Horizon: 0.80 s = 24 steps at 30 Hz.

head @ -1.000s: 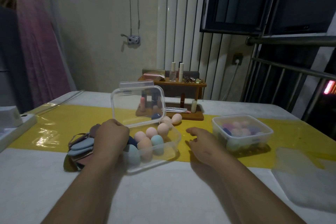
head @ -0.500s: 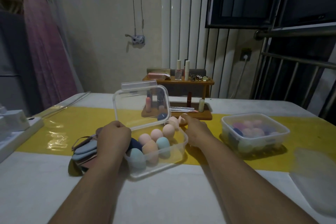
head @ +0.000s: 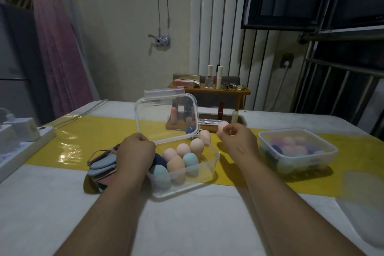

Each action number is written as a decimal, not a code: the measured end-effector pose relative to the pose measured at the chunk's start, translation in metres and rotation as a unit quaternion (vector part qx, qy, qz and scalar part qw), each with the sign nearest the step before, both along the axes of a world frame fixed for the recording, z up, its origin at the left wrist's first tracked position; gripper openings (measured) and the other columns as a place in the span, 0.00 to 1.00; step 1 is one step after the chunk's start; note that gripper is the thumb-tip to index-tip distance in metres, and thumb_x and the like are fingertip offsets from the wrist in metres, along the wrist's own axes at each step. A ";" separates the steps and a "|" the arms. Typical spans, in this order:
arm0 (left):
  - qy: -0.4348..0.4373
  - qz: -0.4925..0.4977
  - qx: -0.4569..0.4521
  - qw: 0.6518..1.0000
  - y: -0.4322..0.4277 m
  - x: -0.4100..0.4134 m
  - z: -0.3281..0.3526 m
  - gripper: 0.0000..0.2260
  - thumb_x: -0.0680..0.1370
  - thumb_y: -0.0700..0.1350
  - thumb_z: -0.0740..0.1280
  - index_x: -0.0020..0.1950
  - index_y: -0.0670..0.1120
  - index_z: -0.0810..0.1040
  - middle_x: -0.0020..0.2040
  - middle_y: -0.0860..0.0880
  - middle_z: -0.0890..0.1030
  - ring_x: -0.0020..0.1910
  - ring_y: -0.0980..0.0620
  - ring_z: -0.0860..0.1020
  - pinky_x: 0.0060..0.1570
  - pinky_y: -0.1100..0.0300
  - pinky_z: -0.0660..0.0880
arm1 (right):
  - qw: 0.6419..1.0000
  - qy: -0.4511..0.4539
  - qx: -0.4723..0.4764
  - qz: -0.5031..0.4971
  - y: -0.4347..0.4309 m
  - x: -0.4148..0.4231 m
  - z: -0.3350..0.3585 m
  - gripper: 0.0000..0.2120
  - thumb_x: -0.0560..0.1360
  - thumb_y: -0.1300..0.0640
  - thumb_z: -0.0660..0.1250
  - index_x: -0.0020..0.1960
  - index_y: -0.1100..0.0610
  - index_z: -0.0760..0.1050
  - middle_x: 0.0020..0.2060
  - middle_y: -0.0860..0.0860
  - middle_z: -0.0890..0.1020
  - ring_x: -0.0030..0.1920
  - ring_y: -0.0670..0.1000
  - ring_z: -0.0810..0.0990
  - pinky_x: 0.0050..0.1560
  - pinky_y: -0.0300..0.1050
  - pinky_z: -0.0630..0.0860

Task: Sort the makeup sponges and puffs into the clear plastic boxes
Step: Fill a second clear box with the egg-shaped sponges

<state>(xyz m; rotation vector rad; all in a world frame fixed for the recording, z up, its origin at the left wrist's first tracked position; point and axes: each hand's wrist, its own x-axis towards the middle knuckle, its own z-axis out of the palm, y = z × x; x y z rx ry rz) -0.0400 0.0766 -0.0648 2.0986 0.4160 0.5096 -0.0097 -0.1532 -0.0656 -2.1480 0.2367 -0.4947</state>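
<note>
Newly lifted, a pink sponge [head: 223, 126] is pinched in the right hand's [head: 239, 144] fingertips beyond the open box's [head: 207, 170] far corner. The left hand [head: 136, 149] grips that box's left rim, partly hiding stacked puffs [head: 101, 164]. Its raised lid [head: 166, 116] screens a wooden rack [head: 228, 91]; a closed box [head: 297, 149] sits toward the table's [head: 187, 224] right edge.

The left hand [head: 136, 149] hides its own fingertips, most of a dark blue sponge [head: 160, 159] just right of it and part of the puff stack [head: 101, 166] on its left. The right hand [head: 239, 144] and the pink sponge [head: 223, 125] it pinches are blurred
</note>
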 end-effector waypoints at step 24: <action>0.003 -0.002 0.011 1.000 0.000 0.001 0.000 0.05 0.72 0.35 0.61 0.39 0.42 0.76 0.37 0.45 0.76 0.40 0.43 0.73 0.35 0.56 0.67 | 0.972 -0.042 -0.055 0.223 0.011 -0.028 0.008 0.10 0.65 0.58 0.73 0.41 0.47 0.76 0.39 0.45 0.80 0.38 0.44 0.75 0.36 0.46 0.75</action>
